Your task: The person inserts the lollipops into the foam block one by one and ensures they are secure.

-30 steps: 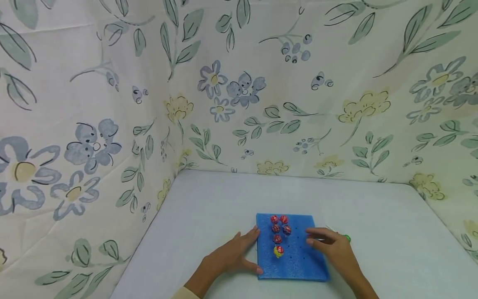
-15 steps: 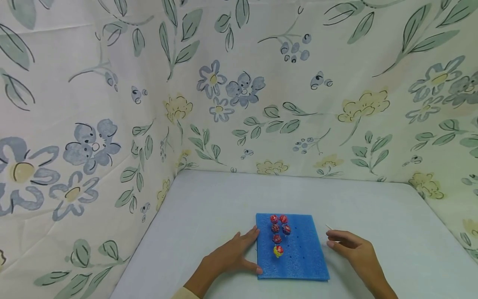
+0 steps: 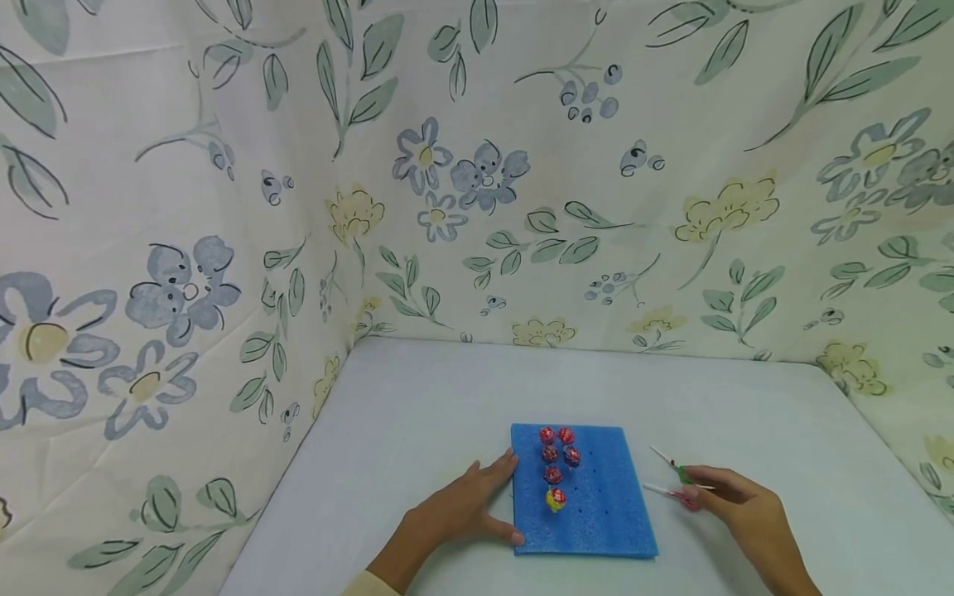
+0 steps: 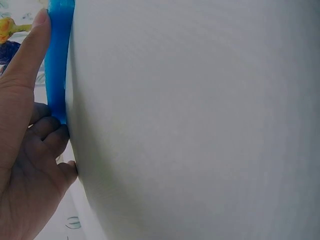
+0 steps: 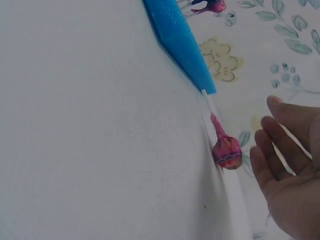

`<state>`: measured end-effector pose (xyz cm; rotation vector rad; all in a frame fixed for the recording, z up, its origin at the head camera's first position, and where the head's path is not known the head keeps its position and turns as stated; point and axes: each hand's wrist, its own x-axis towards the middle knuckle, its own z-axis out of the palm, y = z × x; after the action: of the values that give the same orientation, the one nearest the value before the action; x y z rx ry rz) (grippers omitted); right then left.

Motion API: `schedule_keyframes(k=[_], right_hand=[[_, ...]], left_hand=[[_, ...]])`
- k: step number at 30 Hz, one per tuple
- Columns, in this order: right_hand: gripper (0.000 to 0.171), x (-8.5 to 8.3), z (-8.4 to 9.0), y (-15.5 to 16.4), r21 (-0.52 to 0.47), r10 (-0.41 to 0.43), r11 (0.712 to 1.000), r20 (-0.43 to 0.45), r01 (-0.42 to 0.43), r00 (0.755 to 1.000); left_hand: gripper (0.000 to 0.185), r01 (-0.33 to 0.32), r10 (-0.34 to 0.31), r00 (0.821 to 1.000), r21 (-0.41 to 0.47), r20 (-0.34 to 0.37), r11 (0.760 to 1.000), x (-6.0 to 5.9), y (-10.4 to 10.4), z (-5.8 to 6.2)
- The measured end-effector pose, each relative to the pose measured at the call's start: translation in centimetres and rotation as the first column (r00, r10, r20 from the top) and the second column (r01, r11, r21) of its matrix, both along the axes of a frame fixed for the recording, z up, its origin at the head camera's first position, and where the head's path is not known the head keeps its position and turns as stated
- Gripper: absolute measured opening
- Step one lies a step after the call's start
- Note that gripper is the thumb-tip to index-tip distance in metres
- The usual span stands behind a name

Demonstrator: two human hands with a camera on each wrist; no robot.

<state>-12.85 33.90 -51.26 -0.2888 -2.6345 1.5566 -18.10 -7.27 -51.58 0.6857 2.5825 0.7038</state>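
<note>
A blue foam board (image 3: 611,521) lies on the table, with several wrapped lollipops standing in its left half, among them a yellow and red one (image 3: 556,499). My left hand (image 3: 465,505) rests against the board's left edge, thumb on its near corner area and fingers along the side. To the right of the board, my right hand (image 3: 753,509) is beside loose lollipops on the table. A pink lollipop (image 5: 227,152) lies just in front of its loosely bent fingers, apart from them in the right wrist view. A green lollipop (image 3: 682,474) lies farther back, partly behind the fingers.
Small dark holes (image 3: 580,511) dot the right part of the board. The white table (image 3: 447,389) spreads around it, enclosed by a floral cloth (image 3: 596,165) at the back and sides.
My right hand has moved right, from over the board's right edge to beyond it. The pink and green lollipops now show more fully. My left hand has stayed at the board's edge.
</note>
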Motion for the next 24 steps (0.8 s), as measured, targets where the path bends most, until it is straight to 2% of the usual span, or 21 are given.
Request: schedule_keyframes(k=[7,10,15,20,24], right_hand=[[0.055,-0.2,-0.2,1.1,0.074,-0.06,0.996,0.169,0.048,0.984],[0.055,-0.4,-0.4,1.5,0.091,-0.076,0.994,0.21,0.058,0.975],[0.057,-0.7,-1.0,1.6,0.099,-0.075,0.994,0.217,0.054,0.973],[0.064,-0.9,-1.1,1.8,0.139,-0.044,0.99,0.219,0.014,0.975],[0.058,-1.0,-1.3,1.7,0.185,-0.018,0.983,0.193,-0.018,0.981]], left_hand=[[0.115,0.005,-0.005,1.0,0.01,0.012,1.0,-0.1,0.0,-0.1],[0.115,0.005,-0.005,1.0,0.014,0.025,1.0,-0.2,0.0,-0.2],[0.115,0.001,-0.001,1.0,0.004,0.022,1.0,-0.2,0.0,-0.3],[0.116,-0.002,0.002,1.0,0.002,0.014,1.0,-0.2,0.0,-0.4],[0.115,-0.003,0.003,1.0,-0.003,0.014,1.0,-0.2,0.0,-0.4]])
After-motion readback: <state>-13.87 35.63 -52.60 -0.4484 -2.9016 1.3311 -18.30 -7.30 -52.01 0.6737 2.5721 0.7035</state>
